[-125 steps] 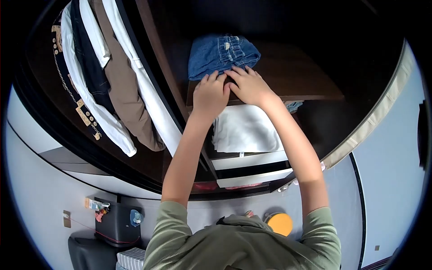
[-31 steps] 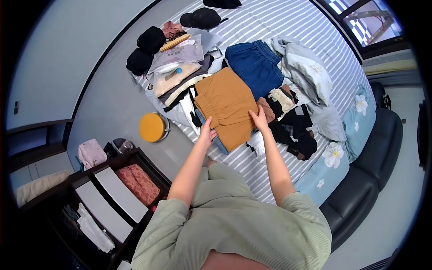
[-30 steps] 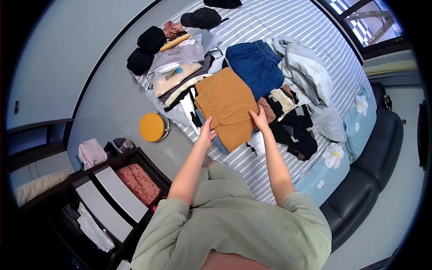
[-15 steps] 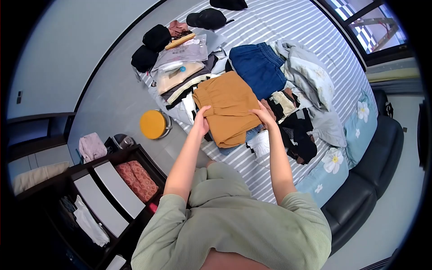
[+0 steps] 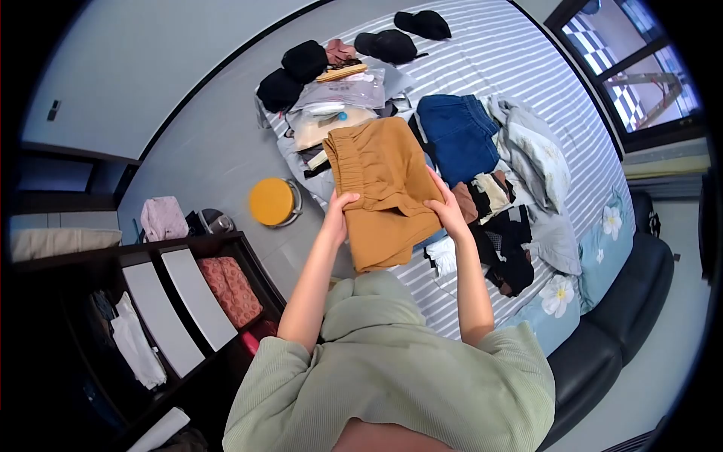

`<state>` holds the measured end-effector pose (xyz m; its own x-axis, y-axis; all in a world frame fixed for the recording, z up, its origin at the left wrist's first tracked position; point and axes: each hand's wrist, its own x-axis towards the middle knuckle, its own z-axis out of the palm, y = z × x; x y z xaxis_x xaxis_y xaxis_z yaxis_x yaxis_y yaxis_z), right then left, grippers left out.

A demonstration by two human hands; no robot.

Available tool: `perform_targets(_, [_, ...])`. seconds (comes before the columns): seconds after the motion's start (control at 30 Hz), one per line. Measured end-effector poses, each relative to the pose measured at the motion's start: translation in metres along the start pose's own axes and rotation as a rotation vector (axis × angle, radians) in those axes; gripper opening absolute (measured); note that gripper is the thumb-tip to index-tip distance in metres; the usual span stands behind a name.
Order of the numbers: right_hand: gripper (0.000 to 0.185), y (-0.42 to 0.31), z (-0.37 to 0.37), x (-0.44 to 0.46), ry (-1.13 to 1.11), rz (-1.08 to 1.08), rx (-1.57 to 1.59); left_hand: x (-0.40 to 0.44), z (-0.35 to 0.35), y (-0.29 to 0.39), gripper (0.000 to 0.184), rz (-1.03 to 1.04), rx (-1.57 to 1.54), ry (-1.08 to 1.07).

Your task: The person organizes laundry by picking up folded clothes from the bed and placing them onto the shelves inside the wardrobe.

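Folded tan pants (image 5: 384, 181) with an elastic waistband hang between my two hands, held above the near edge of the bed. My left hand (image 5: 340, 213) grips their left side, thumb on top and the other fingers hidden behind the cloth. On the right side my right hand (image 5: 447, 211) pinches the fabric in the same way. Just beyond lie blue denim shorts (image 5: 458, 135). Beside my right hand sits a heap of small dark and beige garments (image 5: 501, 226). Behind the pants is a stack of clothes in clear plastic bags (image 5: 343, 90).
Black caps (image 5: 388, 46) lie at the striped bed's (image 5: 520, 53) far end. A yellow stool (image 5: 272, 202) stands on the floor at left, near a dark shelf unit (image 5: 248, 256). Blue flowered pillows (image 5: 553, 301) and a black padded headboard (image 5: 602, 339) are at right.
The tan pants have been raised toward me, off the clothes on the bed, with both hands still gripping them. My view has turned slightly, so the surroundings sit a little differently.
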<state>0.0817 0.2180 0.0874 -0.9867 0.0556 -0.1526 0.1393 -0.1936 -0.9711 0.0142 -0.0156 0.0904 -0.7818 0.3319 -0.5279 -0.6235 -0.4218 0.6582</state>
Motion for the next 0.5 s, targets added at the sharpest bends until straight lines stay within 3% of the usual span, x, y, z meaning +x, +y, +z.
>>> perform_targets(0.5, [0.067, -0.058, 0.177, 0.023, -0.458, -0.109, -0.101, -0.124, -0.119, 0.068, 0.054, 0.415, -0.252, 0.165])
